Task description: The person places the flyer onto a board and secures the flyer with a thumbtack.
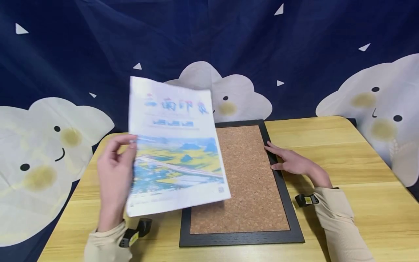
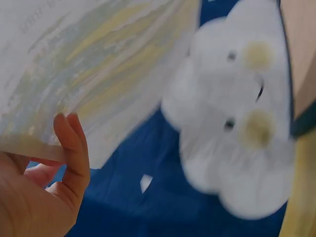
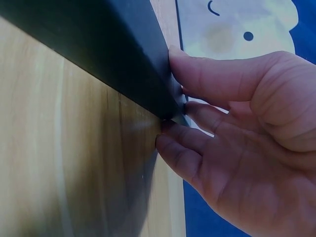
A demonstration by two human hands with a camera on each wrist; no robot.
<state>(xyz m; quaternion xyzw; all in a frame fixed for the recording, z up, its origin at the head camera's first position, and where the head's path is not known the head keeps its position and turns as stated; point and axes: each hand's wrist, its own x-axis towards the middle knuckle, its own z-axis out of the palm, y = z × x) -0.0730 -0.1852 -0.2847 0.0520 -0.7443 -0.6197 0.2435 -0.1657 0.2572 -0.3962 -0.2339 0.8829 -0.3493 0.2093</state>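
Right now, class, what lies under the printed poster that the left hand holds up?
Under the poster lies the left part of the black-framed cork board on the wooden table. The left hand holds the poster up. The board's left rail and upper-left corner are covered.

Navy cloud-print backdrop (image 1: 209, 36), wooden table (image 1: 360, 196)

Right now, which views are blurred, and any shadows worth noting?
Head view: poster motion-blurred, cork board frame sharp. Left wrist view: soft throughout, cloud backdrop smeared. Right wrist view: right hand in focus, dark shadow on the table under the frame.
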